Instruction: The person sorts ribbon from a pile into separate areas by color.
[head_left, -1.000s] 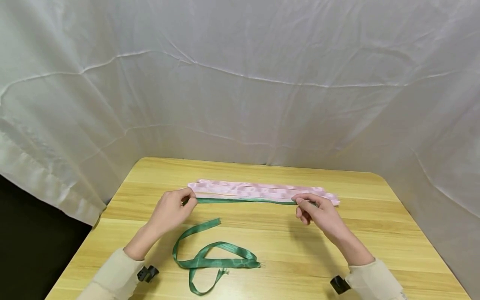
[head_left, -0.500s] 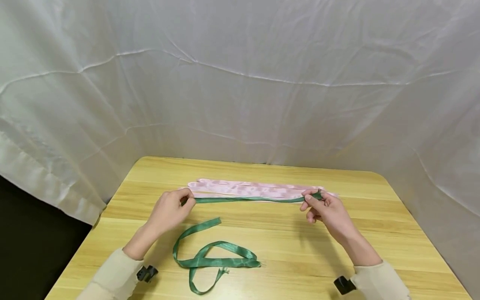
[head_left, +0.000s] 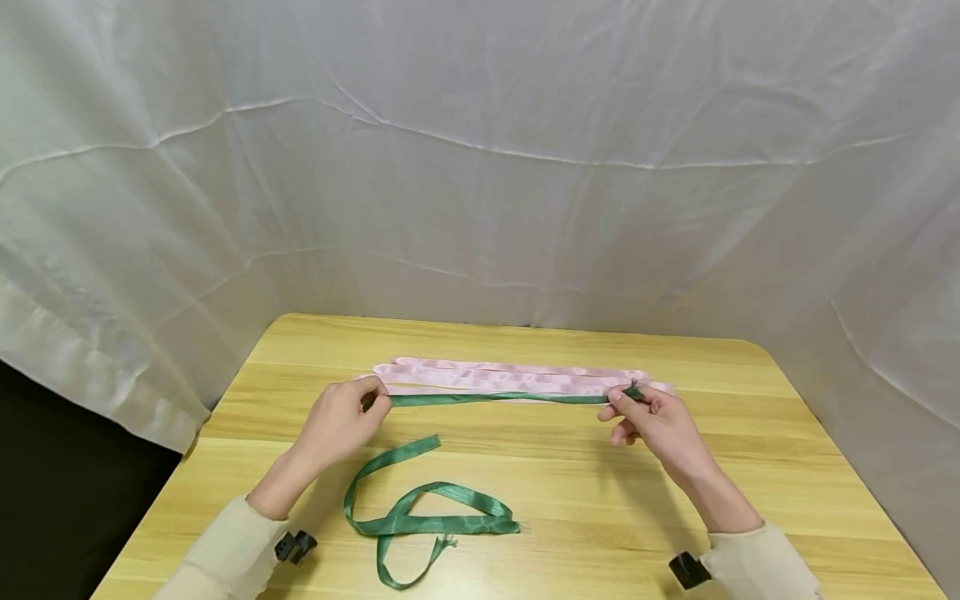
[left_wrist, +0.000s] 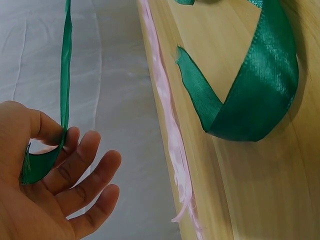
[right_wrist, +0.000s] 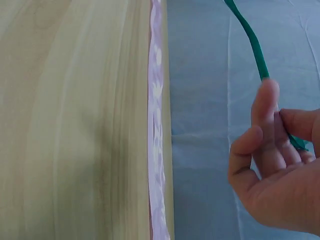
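Between both hands a green ribbon (head_left: 450,400) is stretched sideways, slightly twisted near its middle. My left hand (head_left: 347,419) pinches its left end between thumb and index finger; in the left wrist view a short tail of the ribbon (left_wrist: 40,167) curls over the palm. At the other end my right hand (head_left: 660,423) pinches the ribbon, and a frayed tip sticks out past the fingers. Both wrist views show the green strip raised above the table. Just behind it, several pink ribbons (head_left: 510,379) lie side by side on the table, their right ends partly hidden by the right hand.
More green ribbon (head_left: 450,525) lies in loose loops on the wooden table (head_left: 585,533), nearer the person than the hands. A pale curtain (head_left: 525,208) hangs behind the table and along its sides.
My right hand has moved a little to the right along the green ribbon, nearer its frayed tip, then held still. The left hand has stayed in place.
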